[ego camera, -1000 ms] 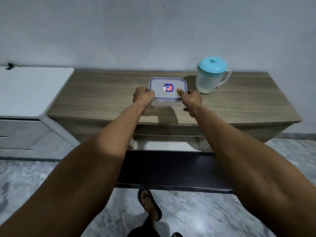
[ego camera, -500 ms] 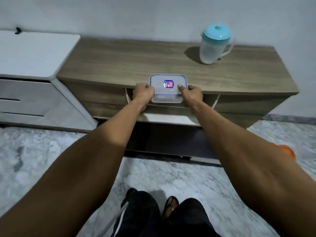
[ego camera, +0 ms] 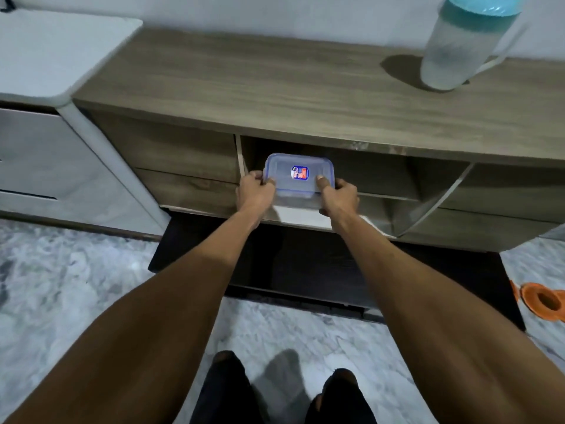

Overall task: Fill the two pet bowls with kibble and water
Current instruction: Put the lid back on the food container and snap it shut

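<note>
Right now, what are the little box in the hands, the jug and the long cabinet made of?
The box looks like clear plastic: see-through, with a blue-edged lid and a sticker. The jug seems frosted, cloudy plastic with a smooth turquoise lid. The cabinet shows matte grey-brown wood grain; whether it is real wood or a printed laminate cannot be told.

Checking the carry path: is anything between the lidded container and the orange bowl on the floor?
Nothing visible. Both hands, left and right, hold the container in front of the cabinet. The orange bowl sits on the floor to the right, cut off by the frame edge; bare floor lies between.
</note>
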Available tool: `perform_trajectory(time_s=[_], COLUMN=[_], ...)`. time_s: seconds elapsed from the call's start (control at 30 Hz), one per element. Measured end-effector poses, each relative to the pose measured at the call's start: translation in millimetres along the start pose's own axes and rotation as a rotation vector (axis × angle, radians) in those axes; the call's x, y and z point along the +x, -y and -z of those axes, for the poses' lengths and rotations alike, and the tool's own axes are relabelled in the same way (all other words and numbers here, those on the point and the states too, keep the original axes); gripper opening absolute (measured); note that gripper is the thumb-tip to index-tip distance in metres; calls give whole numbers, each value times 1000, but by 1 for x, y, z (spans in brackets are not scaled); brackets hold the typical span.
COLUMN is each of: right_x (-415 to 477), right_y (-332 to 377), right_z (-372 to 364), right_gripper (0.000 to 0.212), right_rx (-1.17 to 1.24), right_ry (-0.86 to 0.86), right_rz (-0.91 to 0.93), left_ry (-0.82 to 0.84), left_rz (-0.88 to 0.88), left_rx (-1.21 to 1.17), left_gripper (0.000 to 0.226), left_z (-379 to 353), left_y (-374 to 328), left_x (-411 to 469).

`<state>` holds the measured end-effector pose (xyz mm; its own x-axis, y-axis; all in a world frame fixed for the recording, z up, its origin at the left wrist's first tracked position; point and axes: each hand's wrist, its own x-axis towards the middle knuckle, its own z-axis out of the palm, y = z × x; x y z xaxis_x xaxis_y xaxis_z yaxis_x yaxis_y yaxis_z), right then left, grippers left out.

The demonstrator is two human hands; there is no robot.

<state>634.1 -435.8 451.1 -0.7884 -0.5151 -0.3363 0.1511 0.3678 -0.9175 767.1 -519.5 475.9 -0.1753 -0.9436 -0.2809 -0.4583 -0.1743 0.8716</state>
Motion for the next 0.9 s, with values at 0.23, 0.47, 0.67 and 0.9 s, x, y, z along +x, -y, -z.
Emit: perform_trajectory(time_s=[0.23, 0.47, 0.67, 0.9], right_x=[84, 137, 145, 142], right_y=[-20, -33, -39, -31], right_z=[-50, -80, -92, -91], right_gripper=[63, 46, 54, 53], right_rx=[-16, -79, -110, -374], right_ry=[-98, -140, -137, -101], right_rz=[45, 60, 62, 156], left_ry=[57, 22, 20, 27], left_rz=[-114, -171, -166, -125], left_rx=[-81, 37, 68, 76], left_gripper=[46, 38, 32, 30], left_z=[-31, -47, -54, -54], left_y=[21, 33, 41, 43], left_x=[80, 120, 132, 134])
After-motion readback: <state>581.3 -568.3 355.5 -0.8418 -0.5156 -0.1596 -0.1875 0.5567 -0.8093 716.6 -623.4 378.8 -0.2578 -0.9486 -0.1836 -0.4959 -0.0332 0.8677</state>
